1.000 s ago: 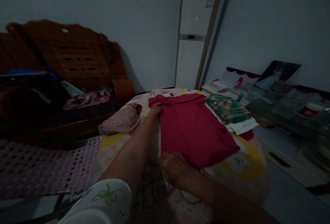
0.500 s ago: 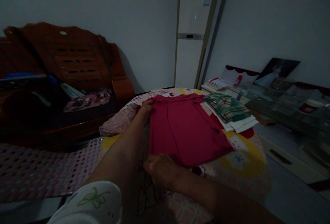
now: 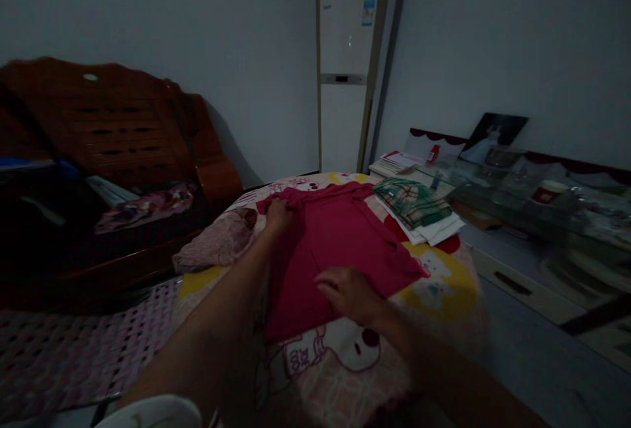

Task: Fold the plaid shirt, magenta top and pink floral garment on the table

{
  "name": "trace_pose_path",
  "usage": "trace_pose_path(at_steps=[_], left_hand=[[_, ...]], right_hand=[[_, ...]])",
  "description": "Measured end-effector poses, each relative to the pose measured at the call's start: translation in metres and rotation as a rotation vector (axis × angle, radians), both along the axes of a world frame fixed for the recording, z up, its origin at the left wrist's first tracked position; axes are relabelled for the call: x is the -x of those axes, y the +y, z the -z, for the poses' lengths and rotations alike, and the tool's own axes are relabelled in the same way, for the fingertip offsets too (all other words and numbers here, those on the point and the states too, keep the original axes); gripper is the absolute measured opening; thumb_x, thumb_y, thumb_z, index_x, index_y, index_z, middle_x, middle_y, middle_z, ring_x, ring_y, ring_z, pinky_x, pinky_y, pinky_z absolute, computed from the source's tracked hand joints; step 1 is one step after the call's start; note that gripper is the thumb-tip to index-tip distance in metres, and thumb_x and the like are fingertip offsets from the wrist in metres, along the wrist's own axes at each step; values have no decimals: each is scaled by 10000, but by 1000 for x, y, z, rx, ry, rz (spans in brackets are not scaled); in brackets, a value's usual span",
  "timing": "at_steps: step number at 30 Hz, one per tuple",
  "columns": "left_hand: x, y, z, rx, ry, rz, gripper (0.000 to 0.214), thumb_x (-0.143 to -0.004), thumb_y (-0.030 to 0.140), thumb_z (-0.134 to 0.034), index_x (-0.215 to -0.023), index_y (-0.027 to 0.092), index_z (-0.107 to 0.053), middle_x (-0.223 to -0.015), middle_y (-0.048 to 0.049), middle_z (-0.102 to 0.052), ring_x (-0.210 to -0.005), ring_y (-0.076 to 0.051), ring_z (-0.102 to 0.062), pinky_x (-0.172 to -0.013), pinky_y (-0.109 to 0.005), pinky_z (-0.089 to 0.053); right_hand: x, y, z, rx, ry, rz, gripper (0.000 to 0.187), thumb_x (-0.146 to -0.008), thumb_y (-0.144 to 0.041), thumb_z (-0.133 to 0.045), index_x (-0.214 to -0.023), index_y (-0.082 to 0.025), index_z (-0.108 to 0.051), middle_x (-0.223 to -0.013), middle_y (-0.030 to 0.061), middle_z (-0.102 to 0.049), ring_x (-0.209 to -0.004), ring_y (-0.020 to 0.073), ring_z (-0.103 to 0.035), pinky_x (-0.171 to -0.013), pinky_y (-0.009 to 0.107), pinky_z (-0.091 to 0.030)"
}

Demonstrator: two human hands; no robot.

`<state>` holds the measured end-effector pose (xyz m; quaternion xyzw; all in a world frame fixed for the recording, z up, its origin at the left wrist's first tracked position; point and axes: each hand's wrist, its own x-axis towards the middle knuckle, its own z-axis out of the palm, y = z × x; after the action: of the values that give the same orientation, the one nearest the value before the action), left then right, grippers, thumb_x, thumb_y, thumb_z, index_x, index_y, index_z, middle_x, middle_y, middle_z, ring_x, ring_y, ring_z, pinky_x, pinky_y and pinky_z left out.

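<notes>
A pink shirt [image 3: 340,231] lies spread on the round table, its far left part bunched up. My left hand [image 3: 280,215] is at that bunched part, its fingers closed on the cloth. Over the near part of the shirt, my right hand [image 3: 349,291] is palm down with fingers stretched toward the left, and no cloth shows gripped in it. A folded green plaid garment [image 3: 414,201] rests on folded white cloth [image 3: 438,232] to the right of the shirt. Left of my left hand lies a crumpled pale pink cloth [image 3: 217,244].
A patterned tablecloth [image 3: 345,382] covers the table. At left stand a wooden bench [image 3: 118,125] with cloth on it and a woven pink seat [image 3: 98,342]. On the right, a glass-topped cabinet [image 3: 513,283] holds a cup [image 3: 548,191] and a photo. A tall white unit [image 3: 344,119] stands behind.
My right hand has let go of the shirt's near left corner and moved right over the cloth. The left part has spread toward me, and the far left is more bunched. The view has shifted right.
</notes>
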<state>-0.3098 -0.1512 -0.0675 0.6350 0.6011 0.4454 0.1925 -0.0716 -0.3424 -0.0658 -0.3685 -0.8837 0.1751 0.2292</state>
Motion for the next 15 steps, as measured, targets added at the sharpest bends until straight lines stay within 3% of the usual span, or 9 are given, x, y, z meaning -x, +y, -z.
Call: trace_pose_path(at_steps=[3, 7, 10, 12, 15], left_hand=[[-42, -18, 0, 18, 113, 76, 229, -701, 79, -635, -922, 124, -672, -1153, -179, -654, -1277, -353, -509, -1103, -416, -382], [-102, -57, 19, 45, 252, 343, 358, -761, 220, -662, -1113, 157, -683, -1292, -164, -634, -1270, -343, -542, -1113, -426, -393], [-127, -87, 36, 33, 464, 498, 464, -864, 341, -573, -1289, 156, -601, -1436, -174, -530, -1369, -319, -456, -1151, -440, -354], [-132, -101, 46, 28, 579, 498, 512, -922, 385, -499, -1365, 130, -539, -1488, -197, -467, -1405, -318, -412, -1169, -466, -321], [-132, -110, 54, 9, 679, 457, 550, -971, 416, -417, -1433, 122, -470, -1530, -203, -410, -1432, -323, -368, -1180, -500, -282]], right_hand=[[-44, 15, 5, -78, 3, 295, 182, -914, -162, -553, -1005, -159, -711, -984, 85, -742, -893, 176, -670, -798, 266, -451], [-100, 23, 13, -203, -194, 606, 168, -921, -197, -546, -981, -145, -694, -997, 127, -719, -906, 218, -652, -796, 304, -443], [-123, 23, 24, -258, -324, 670, 217, -935, -312, -558, -979, -134, -675, -1011, 153, -694, -950, 249, -631, -807, 325, -445], [-129, 23, 31, -280, -375, 679, 243, -934, -333, -555, -987, -124, -667, -1033, 167, -681, -967, 258, -620, -818, 334, -448], [-130, 29, 37, -282, -354, 690, 185, -911, -206, -515, -943, -122, -677, -1020, 169, -687, -957, 241, -620, -834, 324, -446]])
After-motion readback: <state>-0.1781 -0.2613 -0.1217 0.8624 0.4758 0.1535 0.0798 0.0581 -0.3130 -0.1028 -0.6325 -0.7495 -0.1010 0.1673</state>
